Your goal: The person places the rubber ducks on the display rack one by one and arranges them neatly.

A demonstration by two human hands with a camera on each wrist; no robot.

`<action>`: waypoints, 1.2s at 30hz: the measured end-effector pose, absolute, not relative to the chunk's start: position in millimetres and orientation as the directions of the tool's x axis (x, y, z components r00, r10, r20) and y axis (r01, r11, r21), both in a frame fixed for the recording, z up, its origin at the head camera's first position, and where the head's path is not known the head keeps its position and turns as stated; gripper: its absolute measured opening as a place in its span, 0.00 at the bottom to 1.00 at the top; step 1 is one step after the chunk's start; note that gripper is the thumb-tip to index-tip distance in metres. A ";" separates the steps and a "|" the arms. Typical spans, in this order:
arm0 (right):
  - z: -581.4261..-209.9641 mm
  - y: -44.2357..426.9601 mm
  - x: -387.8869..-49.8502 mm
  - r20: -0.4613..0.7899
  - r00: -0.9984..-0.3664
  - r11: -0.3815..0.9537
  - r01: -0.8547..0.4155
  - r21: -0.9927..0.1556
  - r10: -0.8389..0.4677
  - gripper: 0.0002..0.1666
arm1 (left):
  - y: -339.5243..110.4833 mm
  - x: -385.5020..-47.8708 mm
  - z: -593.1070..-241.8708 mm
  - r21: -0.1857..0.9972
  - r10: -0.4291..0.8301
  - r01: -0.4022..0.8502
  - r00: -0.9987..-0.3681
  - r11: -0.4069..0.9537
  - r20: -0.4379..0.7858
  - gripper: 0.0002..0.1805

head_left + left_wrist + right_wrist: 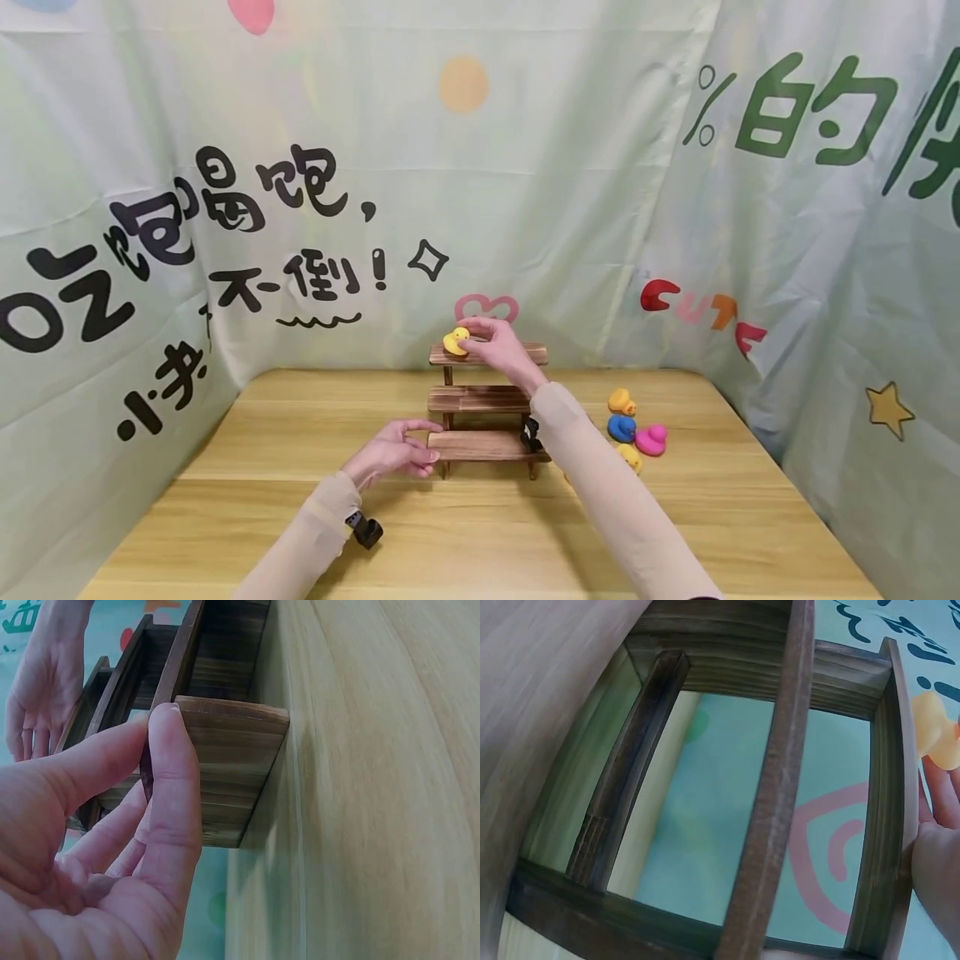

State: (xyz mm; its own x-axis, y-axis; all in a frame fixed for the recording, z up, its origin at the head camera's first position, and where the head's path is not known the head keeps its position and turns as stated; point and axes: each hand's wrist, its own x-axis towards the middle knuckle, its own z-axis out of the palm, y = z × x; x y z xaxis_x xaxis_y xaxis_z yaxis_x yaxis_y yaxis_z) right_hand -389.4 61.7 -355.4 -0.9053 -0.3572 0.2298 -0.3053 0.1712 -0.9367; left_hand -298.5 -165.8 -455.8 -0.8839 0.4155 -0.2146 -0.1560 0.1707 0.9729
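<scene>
A three-tier wooden stand (487, 446) stands on the table. My right hand (501, 350) holds a small yellow duck (455, 341) at the left end of the top tier. In the right wrist view the duck (934, 731) shows at the right edge, against the fingers of my right hand (939, 840). The left end of the bottom tier is pinched between thumb and finger of my left hand (393, 452); the left wrist view shows this grip of my left hand (112, 847) on the board's edge (232, 710).
Right of the stand lie several toy ducks: an orange one (621, 402), a blue one (622, 429), a pink one (652, 440) and a yellow one (630, 457) partly behind my right sleeve. A printed curtain (525, 208) hangs behind the table (300, 417).
</scene>
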 end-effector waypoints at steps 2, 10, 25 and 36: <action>-356.0 60.9 -388.6 0.226 -0.903 0.188 -0.310 -0.932 -0.366 0.22 | -165.9 -297.8 -455.3 0.972 0.414 -0.161 -0.884 0.169 -0.218 0.33; -355.0 59.0 -385.4 0.218 -0.885 0.222 -0.328 -0.918 -0.411 0.23 | -167.1 -298.0 -454.7 0.974 0.426 -0.138 -0.882 0.178 -0.203 0.33; -355.3 59.3 -384.4 0.216 -0.883 0.205 -0.323 -0.924 -0.417 0.24 | -166.9 -297.0 -455.6 0.973 0.427 -0.141 -0.880 0.181 -0.207 0.34; -355.5 60.6 -385.2 0.226 -0.875 0.171 -0.324 -0.931 -0.428 0.24 | -167.7 -297.4 -457.0 0.976 0.428 -0.128 -0.883 0.175 -0.193 0.33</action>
State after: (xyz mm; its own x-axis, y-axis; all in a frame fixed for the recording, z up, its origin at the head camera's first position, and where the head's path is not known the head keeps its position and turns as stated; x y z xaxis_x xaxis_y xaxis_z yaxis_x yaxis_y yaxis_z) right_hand -385.2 60.6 -355.5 -0.8753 -0.4276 0.2259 -0.3237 0.1709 -0.9306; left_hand -297.4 -167.7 -457.0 -0.8828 0.4282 -0.1931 -0.1285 0.1753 0.9761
